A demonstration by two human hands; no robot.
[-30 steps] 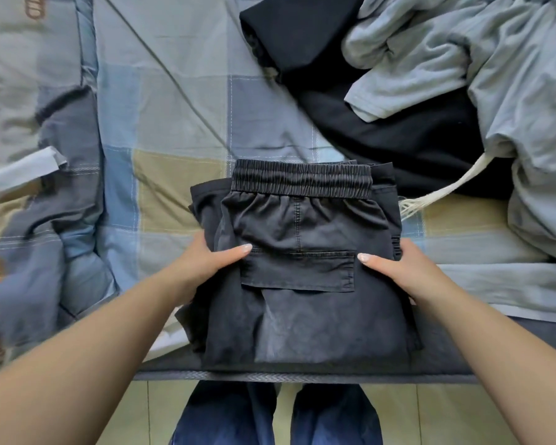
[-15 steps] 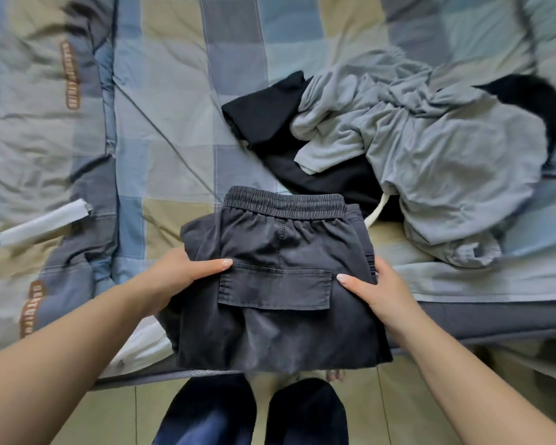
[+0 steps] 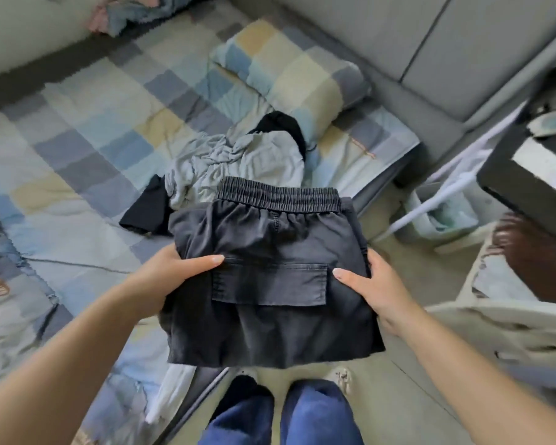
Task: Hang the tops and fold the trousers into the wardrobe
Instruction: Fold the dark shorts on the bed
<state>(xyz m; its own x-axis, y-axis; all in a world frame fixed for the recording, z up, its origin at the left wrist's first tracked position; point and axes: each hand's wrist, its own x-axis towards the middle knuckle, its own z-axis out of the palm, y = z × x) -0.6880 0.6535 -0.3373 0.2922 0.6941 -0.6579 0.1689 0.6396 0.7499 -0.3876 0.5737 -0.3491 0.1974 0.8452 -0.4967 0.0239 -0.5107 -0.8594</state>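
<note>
My left hand [image 3: 170,277] and right hand [image 3: 371,289] grip the folded trousers [image 3: 270,293] from either side, thumbs lying flat across the top near the pocket flap [image 3: 270,284] and the other fingers tucked underneath out of sight. The dark grey trousers sit level between my hands, lifted clear of the bed [image 3: 77,175], elastic waistband at the far edge and the folded end nearest me. Below the trousers I see my own legs in blue jeans [image 3: 283,412] standing on the pale floor [image 3: 408,248].

Just beyond the trousers, on the checked bedcover, lies a crumpled light grey top [image 3: 238,165] heaped over a black garment [image 3: 148,207], which shows at its near-left side and again at its far side. Further past the trousers a rolled quilt [image 3: 296,69] in the same blue, yellow and grey checks lies against the grey padded headboard [image 3: 398,36].

Right of the trousers stands a white plastic basket [image 3: 507,322] with something dark brown inside; it is too blurred for me to say what. Beyond that basket, right and far of the trousers, a dark table [image 3: 520,187] edge juts in, with a white rack leg [image 3: 437,200] slanting down beside it. Far left of the trousers, a blurred pink and blue bundle [image 3: 122,11] lies at the bed's far edge.
</note>
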